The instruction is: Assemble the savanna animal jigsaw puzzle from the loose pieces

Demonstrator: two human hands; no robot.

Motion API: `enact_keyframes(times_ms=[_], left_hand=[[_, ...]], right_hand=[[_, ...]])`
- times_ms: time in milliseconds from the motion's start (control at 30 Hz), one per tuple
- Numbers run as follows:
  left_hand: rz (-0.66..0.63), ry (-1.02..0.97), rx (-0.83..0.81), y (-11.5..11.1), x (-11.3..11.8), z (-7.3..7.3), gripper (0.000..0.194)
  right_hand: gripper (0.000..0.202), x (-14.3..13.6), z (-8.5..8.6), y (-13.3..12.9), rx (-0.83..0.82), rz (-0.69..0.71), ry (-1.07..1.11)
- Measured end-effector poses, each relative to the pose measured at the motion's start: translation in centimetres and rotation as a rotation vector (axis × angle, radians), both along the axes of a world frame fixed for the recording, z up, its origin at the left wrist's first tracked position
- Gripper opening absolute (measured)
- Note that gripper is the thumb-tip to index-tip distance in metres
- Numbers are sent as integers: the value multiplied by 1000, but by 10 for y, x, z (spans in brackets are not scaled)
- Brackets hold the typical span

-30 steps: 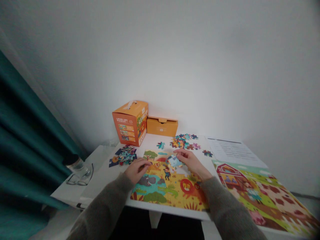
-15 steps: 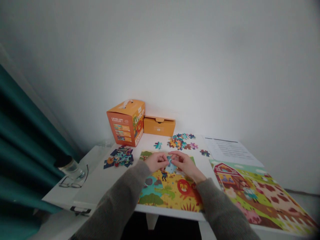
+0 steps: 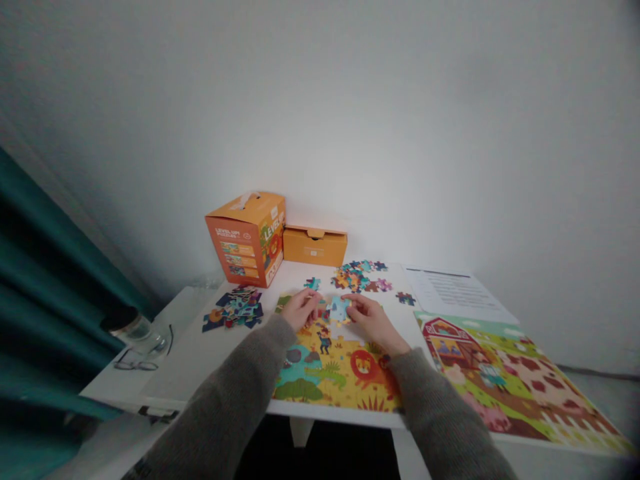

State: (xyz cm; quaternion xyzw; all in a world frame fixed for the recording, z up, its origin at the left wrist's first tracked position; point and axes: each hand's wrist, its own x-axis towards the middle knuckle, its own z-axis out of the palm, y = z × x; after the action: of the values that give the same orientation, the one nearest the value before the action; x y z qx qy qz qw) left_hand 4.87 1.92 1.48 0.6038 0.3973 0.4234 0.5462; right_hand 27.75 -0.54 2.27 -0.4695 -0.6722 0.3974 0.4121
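Note:
A light blue puzzle piece (image 3: pixel 339 309) is held at its right edge between the thumb and fingers of my right hand (image 3: pixel 370 319). It is over the upper part of a jigsaw puzzle (image 3: pixel 345 383) with a lion, a crocodile and a small figure on yellow ground. My left hand (image 3: pixel 303 309) is just left of the piece, fingers curled and pinched together above the puzzle's upper left. Whether anything is between those fingertips is hidden. Both hands partly cover the upper rows of the puzzle.
Piles of loose puzzle pieces lie at the left (image 3: pixel 235 308) and behind the puzzle (image 3: pixel 355 277). An orange puzzle box (image 3: pixel 240 247) and a smaller box (image 3: pixel 315 248) stand at the wall. A farm puzzle (image 3: pixel 505 380), printed sheet (image 3: pixel 450 293), glasses (image 3: pixel 135 363) and jar (image 3: pixel 137 333) lie around.
My hands, close together around the light blue piece before, are now farther apart. The left hand has drawn away to the left; the right still holds the piece. The view has shifted slightly.

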Motion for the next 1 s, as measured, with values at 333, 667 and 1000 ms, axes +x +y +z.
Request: enact_keyframes(times_ms=[333, 667, 1000], left_hand=[[29, 110, 11, 7, -2, -16, 38], [-148, 434, 355, -3, 1, -18, 18], [-120, 573, 440, -7, 3, -19, 9]], right_hand=[[35, 13, -6, -9, 28, 36, -276], [29, 7, -6, -10, 182, 41, -527], [29, 6, -1, -14, 229, 55, -597]])
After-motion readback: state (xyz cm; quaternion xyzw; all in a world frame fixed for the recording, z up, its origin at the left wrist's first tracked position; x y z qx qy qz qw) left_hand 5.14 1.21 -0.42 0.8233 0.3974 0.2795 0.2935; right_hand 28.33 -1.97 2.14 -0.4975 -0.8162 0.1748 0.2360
